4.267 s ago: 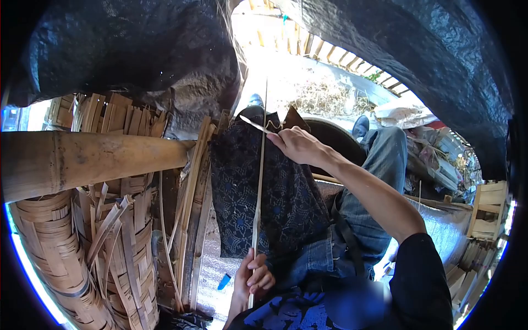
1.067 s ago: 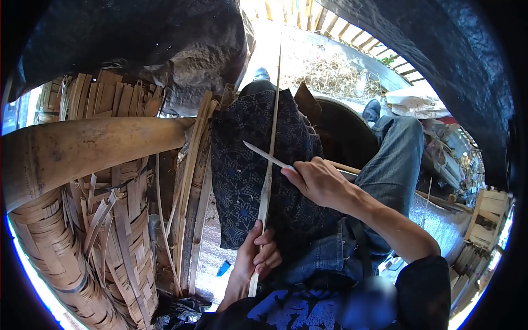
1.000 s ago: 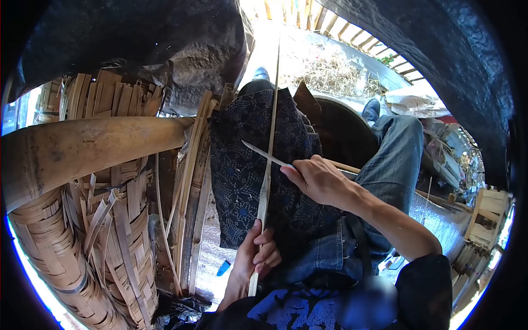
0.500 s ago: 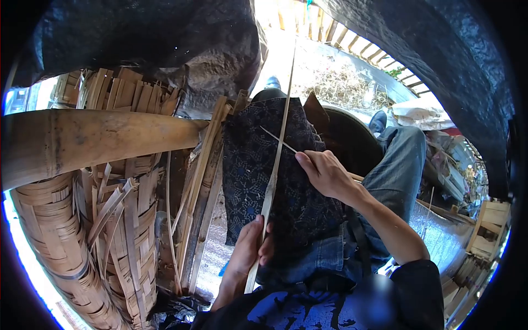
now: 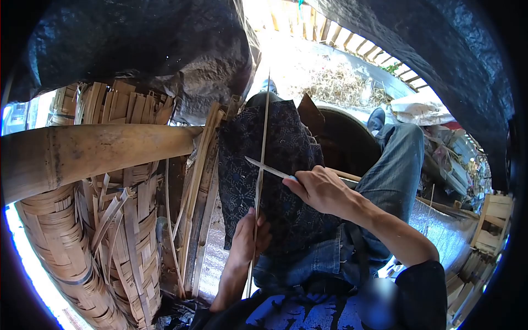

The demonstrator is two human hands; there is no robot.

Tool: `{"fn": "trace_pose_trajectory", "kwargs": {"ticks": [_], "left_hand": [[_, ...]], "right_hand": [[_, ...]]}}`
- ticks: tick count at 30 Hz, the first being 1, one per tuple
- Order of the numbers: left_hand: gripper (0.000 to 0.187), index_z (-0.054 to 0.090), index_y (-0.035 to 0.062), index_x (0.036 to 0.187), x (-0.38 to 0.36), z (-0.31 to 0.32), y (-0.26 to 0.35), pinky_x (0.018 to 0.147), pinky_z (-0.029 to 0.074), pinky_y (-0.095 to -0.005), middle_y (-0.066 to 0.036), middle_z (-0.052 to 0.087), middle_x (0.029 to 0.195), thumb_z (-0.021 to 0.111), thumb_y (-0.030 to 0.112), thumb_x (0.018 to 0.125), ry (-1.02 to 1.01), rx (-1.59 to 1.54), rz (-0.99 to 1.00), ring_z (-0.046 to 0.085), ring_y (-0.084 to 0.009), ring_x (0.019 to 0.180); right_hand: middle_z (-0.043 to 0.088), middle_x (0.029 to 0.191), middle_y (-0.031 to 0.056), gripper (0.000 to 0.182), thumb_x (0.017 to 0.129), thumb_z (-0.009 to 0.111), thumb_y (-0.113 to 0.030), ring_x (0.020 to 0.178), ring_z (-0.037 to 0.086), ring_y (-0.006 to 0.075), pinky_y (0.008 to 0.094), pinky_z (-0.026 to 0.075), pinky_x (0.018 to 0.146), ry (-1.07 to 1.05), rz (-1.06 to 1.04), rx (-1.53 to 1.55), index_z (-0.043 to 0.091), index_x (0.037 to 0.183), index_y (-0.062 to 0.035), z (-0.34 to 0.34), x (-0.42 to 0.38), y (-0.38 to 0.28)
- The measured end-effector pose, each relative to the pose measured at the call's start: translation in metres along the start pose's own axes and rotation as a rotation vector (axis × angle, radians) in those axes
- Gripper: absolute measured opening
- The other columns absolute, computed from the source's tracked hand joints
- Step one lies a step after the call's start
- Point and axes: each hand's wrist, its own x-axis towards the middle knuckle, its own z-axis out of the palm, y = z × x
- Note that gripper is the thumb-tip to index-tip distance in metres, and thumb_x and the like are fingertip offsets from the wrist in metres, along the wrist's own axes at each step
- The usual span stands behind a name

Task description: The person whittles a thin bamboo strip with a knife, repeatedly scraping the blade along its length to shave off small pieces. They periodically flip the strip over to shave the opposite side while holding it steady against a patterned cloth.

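Observation:
A long thin bamboo strip (image 5: 264,132) runs lengthwise over a dark patterned cloth (image 5: 236,165) that covers my lap. My left hand (image 5: 250,237) is closed around the strip's near part, thumb along it. In my right hand (image 5: 319,190) is a knife (image 5: 267,168), gripped by its handle, which the fingers mostly hide. The narrow blade points left and crosses the strip ahead of my left hand, touching or very close to it.
A thick bamboo pole (image 5: 99,151) juts in from the left above woven bamboo rolls (image 5: 60,236). Split bamboo slats (image 5: 198,187) lean beside my left side. Black plastic sheeting (image 5: 137,44) hangs overhead. A wooden crate (image 5: 491,223) stands at the right.
The knife has moved nearer to me and left along the strip, and its blade shows broader now. The strip's far end has shifted left. My left hand keeps its grip.

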Motion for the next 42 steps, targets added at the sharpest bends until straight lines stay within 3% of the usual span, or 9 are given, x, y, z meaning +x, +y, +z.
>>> {"fn": "trace_pose_trajectory", "kwargs": {"ticks": [8,20,26,28,32,34,37,39,42], "left_hand": [[0.034,0.042,0.0125,0.079,-0.006,0.002,-0.009,0.038,0.023,-0.0205,0.005,0.031,0.053,0.031,0.037,0.100,0.026,-0.038,0.019,0.025,-0.0052,0.039],[0.033,0.042,0.0144,0.079,-0.010,0.006,-0.010,0.039,0.022,-0.0205,0.005,0.030,0.051,0.033,0.039,0.099,0.009,-0.076,0.000,0.025,-0.0060,0.039],[0.033,0.043,0.0145,0.078,-0.012,0.006,-0.016,0.037,0.021,-0.0207,0.005,0.031,0.050,0.033,0.038,0.099,0.043,-0.036,0.045,0.023,-0.0064,0.037],[0.034,0.043,0.0146,0.077,-0.016,0.003,-0.022,0.037,0.021,-0.0210,0.004,0.031,0.048,0.033,0.038,0.099,-0.020,-0.078,-0.009,0.022,-0.0067,0.036],[0.034,0.044,0.0148,0.077,-0.015,0.004,-0.018,0.036,0.020,-0.0212,0.004,0.030,0.047,0.034,0.038,0.099,0.004,-0.074,0.001,0.022,-0.0068,0.035],[0.034,0.044,0.0147,0.076,-0.010,0.002,-0.017,0.037,0.021,-0.0209,0.005,0.029,0.046,0.035,0.038,0.099,0.044,-0.107,0.003,0.023,-0.0066,0.035],[0.034,0.044,0.0143,0.077,-0.010,0.003,-0.014,0.038,0.022,-0.0207,0.005,0.031,0.048,0.034,0.038,0.099,0.013,-0.100,-0.002,0.024,-0.0064,0.036],[0.034,0.044,0.0140,0.077,-0.010,0.005,-0.014,0.038,0.022,-0.0206,0.004,0.032,0.049,0.033,0.037,0.099,0.031,-0.062,0.006,0.025,-0.0064,0.036],[0.035,0.043,0.0125,0.078,-0.010,0.005,-0.015,0.038,0.023,-0.0209,0.004,0.032,0.051,0.032,0.037,0.100,0.034,0.007,0.024,0.026,-0.0058,0.037]], "right_hand": [[0.046,0.043,0.0160,0.051,0.096,0.047,-0.035,0.035,0.049,0.0297,0.0402,0.036,0.036,-0.101,0.034,0.040,0.048,0.056,-0.0029,0.000,0.005,-0.006],[0.046,0.042,0.0161,0.052,0.096,0.047,-0.033,0.034,0.048,0.0307,0.0380,0.037,0.036,0.100,-0.071,0.005,0.047,0.054,-0.0022,0.010,0.017,0.008],[0.045,0.041,0.0149,0.054,0.097,0.044,-0.035,0.034,0.048,0.0298,0.0392,0.038,0.036,0.050,-0.022,-0.010,0.049,0.055,-0.0014,0.006,0.027,0.010],[0.046,0.049,0.0193,0.045,0.095,0.049,-0.029,0.046,0.049,0.0364,0.0447,0.039,0.048,-0.013,0.167,-0.002,0.051,0.060,-0.0014,-0.002,0.040,0.011],[0.046,0.049,0.0189,0.044,0.096,0.048,-0.028,0.046,0.050,0.0363,0.0449,0.039,0.048,-0.004,0.095,0.007,0.051,0.060,-0.0016,-0.001,0.040,0.019],[0.045,0.042,0.0155,0.054,0.098,0.042,-0.034,0.033,0.045,0.0284,0.0402,0.036,0.037,0.081,-0.004,0.075,0.048,0.056,-0.0015,0.005,0.029,0.021],[0.045,0.042,0.0154,0.050,0.097,0.045,-0.031,0.034,0.047,0.0290,0.0410,0.036,0.037,0.077,-0.035,0.062,0.048,0.057,-0.0019,0.006,0.008,0.014],[0.046,0.043,0.0157,0.048,0.096,0.049,-0.029,0.036,0.049,0.0303,0.0417,0.036,0.037,-0.005,0.084,0.046,0.048,0.056,-0.0025,0.001,0.009,0.010],[0.046,0.043,0.0157,0.051,0.097,0.047,-0.031,0.037,0.050,0.0304,0.0418,0.037,0.037,0.103,-0.002,-0.013,0.047,0.055,-0.0027,0.004,0.012,0.014]]}}
